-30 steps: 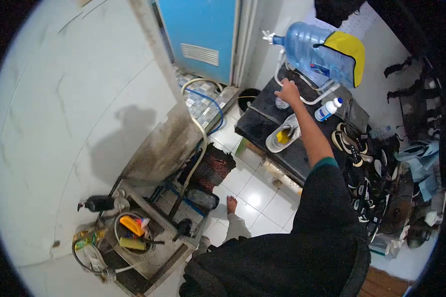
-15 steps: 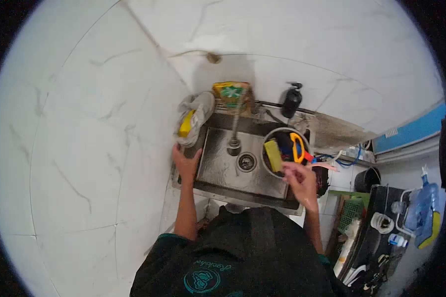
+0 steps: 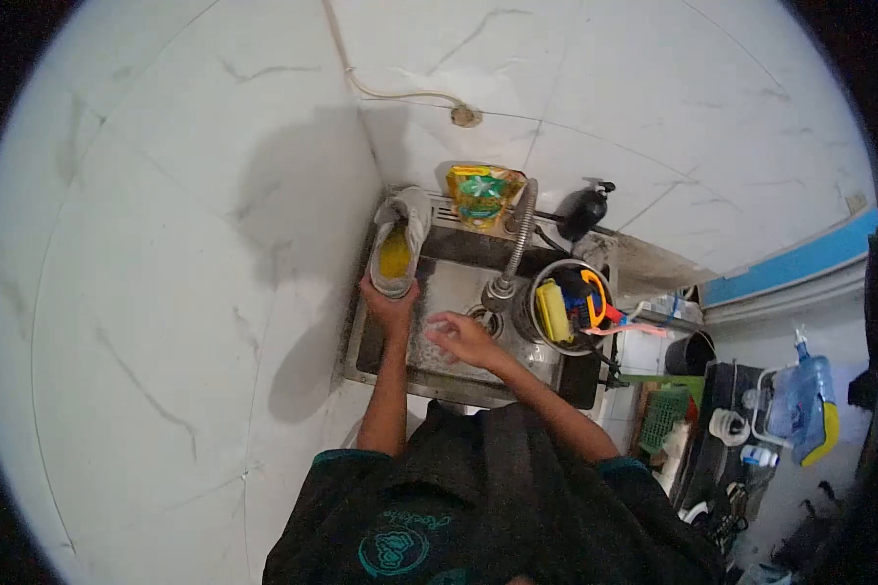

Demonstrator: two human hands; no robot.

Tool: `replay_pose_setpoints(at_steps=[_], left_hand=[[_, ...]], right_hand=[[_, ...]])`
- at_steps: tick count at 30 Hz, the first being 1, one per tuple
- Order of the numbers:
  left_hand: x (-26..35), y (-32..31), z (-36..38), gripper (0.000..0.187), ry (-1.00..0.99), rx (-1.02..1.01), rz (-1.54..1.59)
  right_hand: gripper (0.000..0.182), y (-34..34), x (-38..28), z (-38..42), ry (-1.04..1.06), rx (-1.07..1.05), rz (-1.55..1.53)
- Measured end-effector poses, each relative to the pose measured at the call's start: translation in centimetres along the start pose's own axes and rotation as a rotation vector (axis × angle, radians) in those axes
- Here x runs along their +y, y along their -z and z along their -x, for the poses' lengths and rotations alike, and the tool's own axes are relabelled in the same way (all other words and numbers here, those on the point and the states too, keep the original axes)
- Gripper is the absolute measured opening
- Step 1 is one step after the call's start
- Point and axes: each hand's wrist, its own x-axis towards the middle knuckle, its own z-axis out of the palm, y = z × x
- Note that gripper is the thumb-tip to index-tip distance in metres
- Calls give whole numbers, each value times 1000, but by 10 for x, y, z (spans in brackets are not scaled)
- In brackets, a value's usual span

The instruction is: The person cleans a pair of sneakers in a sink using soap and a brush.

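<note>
A grey-white shoe (image 3: pixel 417 216) with a yellow inside stands at the left edge of the metal sink (image 3: pixel 439 382). My left hand (image 3: pixel 391 303) grips its near end. Over the basin, my right hand (image 3: pixel 461 339) hangs with its fingers apart and nothing in them. To its right, a round metal pot (image 3: pixel 528 310) holds a yellow sponge (image 3: pixel 554 311), orange-handled scissors (image 3: pixel 594 295) and other items. The flexible faucet (image 3: pixel 523 234) reaches down above the drain.
A yellow-green pouch (image 3: pixel 482 195) and a black bottle (image 3: pixel 585 212) stand behind the sink. At the right are a black bucket (image 3: pixel 690 353), a green basket (image 3: pixel 664 417) and a blue water jug (image 3: pixel 802 400).
My right hand has left the pot and moved left over the basin. My left hand has taken hold of the shoe. The camera view has shifted.
</note>
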Motion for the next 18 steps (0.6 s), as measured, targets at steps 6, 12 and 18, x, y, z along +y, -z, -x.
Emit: replay_pose_setpoints(at_steps=[6, 12, 18], left_hand=[[47, 45, 42, 87, -361, -166, -182], [43, 79, 76, 83, -548, -571, -294], [-22, 76, 74, 77, 548, -694, 363]], right_hand=[[86, -6, 5, -44, -170, -35, -938], [41, -15, 76, -32, -230, 26, -875], [43, -8, 129, -31, -130, 0, -703]])
